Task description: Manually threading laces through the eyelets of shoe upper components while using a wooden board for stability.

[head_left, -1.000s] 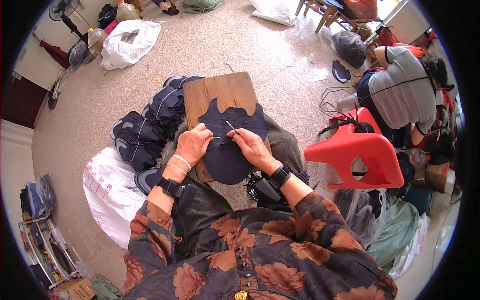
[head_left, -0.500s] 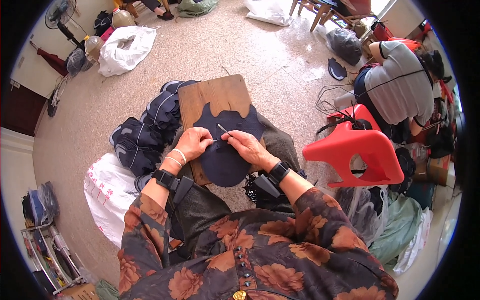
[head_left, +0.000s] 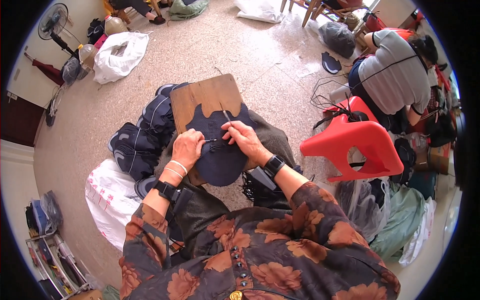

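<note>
Speckled floor (head_left: 200,40) fills the middle of the frame, with a wooden board (head_left: 207,92) at its centre, just beyond the lap. Nearest, in the lower half, is a dark sleeved top (head_left: 220,270) with orange-brown flowers. Two dark wrist devices show, one per wrist, plus two pale bands (head_left: 176,168) on the left wrist. On the board lies one dark blue fabric piece (head_left: 220,167), its rounded end toward the lap and its pointed end toward the top of the frame. It spreads beneath and between both sets of fingers. The left hand (head_left: 187,148) rests at its left edge, fingers pinched together on a slim pale item (head_left: 209,140). The right hand (head_left: 246,142), over its right part, has its fingers clamped round one slender tool (head_left: 226,116) tilted toward the upper left.

Left of the board sit tied bundles (head_left: 135,147) of dark pieces; overlap prevents a sure count. Below them is one white sack (head_left: 107,200) with red printing. At right stands one red plastic stool (head_left: 350,145); beyond it, upper right, one person (head_left: 395,75) in grey bends away. Farther, upper left, are one fan (head_left: 53,22) and one white bag (head_left: 120,57).
</note>
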`<state>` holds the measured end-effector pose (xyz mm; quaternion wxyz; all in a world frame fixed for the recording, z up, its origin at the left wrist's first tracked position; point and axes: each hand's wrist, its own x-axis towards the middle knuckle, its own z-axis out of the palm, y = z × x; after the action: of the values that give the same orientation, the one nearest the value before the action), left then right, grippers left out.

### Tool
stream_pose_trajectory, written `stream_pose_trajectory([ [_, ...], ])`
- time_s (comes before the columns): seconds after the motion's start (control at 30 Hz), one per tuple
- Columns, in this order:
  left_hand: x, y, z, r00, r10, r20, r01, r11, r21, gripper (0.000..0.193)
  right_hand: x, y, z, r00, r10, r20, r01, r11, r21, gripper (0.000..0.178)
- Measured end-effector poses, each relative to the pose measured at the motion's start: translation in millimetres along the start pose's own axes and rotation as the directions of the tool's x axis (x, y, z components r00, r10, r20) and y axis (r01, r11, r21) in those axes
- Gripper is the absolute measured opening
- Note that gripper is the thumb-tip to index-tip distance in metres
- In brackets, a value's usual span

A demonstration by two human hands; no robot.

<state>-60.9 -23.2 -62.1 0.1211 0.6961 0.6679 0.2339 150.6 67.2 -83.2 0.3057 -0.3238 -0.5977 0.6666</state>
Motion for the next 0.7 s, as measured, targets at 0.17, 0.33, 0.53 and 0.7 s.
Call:
stream_pose_trajectory([
  [0.17,4,9,11,0.992,0.091,-0.082,-0.085,0.994,0.070,0.008,-3,3,4,0.997,-0.071,0.025,0.072,0.994,-0.078,0.020],
  [0.33,0,1,-1,0.995,-0.091,0.049,0.096,0.989,-0.114,0.007,-2,2,2,0.999,-0.048,0.000,0.048,0.998,-0.038,0.019],
  [0.53,9,17,10,0.999,0.044,-0.006,-0.043,0.993,0.106,0.008,0,7,2,0.999,-0.043,-0.018,0.043,0.999,-0.014,0.019],
  [0.7,-1,5,2,0.997,-0.082,-0.016,0.082,0.996,0.029,0.009,-1,7,1,0.999,0.021,-0.036,-0.021,1.000,0.008,0.017],
])
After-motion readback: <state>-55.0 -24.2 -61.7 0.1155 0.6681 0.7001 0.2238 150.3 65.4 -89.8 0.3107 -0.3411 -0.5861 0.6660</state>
